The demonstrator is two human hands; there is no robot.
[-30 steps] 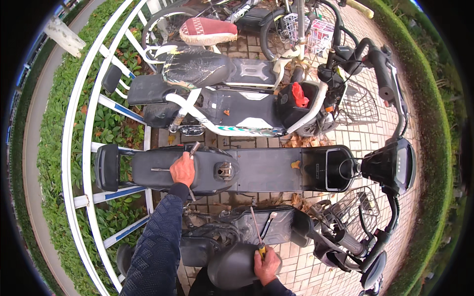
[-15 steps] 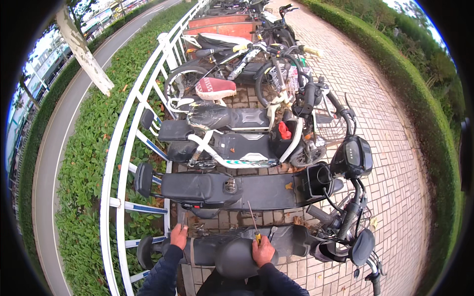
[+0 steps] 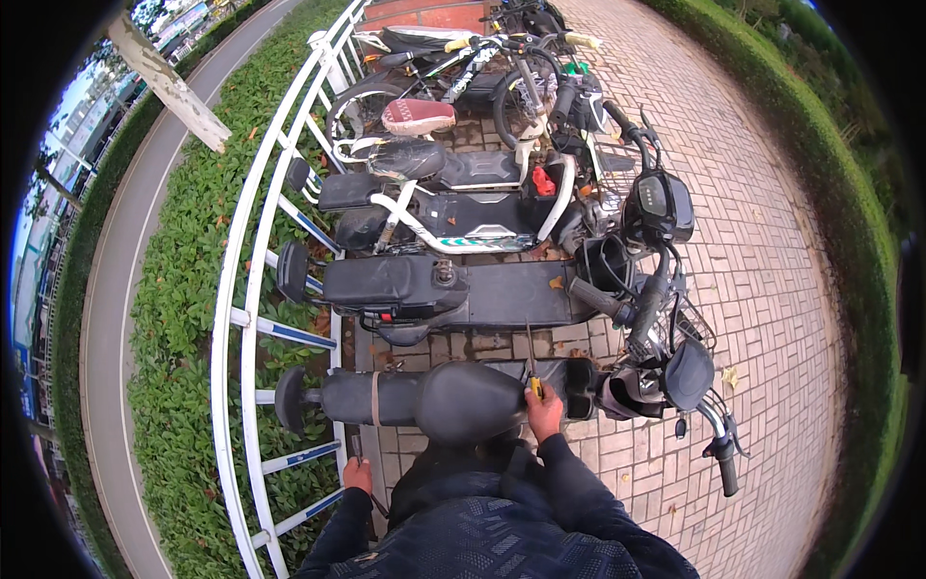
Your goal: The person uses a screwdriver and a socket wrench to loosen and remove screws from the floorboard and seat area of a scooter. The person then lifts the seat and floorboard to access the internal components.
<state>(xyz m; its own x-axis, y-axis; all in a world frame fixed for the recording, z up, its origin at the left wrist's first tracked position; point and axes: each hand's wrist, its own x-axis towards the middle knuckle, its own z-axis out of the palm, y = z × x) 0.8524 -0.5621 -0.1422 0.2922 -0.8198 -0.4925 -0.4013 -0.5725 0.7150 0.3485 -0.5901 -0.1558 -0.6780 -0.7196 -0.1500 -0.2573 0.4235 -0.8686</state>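
Close in front of me stands an electric scooter with a rounded dark seat (image 3: 470, 400) and a strap (image 3: 376, 399) round its rear part. At the seat's right end my right hand (image 3: 545, 413) is closed on a screwdriver (image 3: 535, 384). Its handle is yellow and dark, and the long thin shaft points away from me. Lower left, beside the white railing, my left hand (image 3: 358, 476) is closed round a slim grey metal tool (image 3: 356, 445); its exact kind is too small to tell. A dark cord-like strip (image 3: 380, 505) hangs by that hand.
Beyond stands another black scooter (image 3: 386, 287), then a white-framed one (image 3: 453, 241) and a bicycle with a red-and-white saddle (image 3: 418, 117). A white railing (image 3: 224, 367) runs along the left, with a hedge (image 3: 178, 318) behind it. Brick paving (image 3: 762, 289) lies on the right.
The view has shifted, so the parked scooters sit higher and my torso shows. My left hand has dropped toward me beside the railing. My right hand, still gripping the screwdriver, is farther right along the seat.
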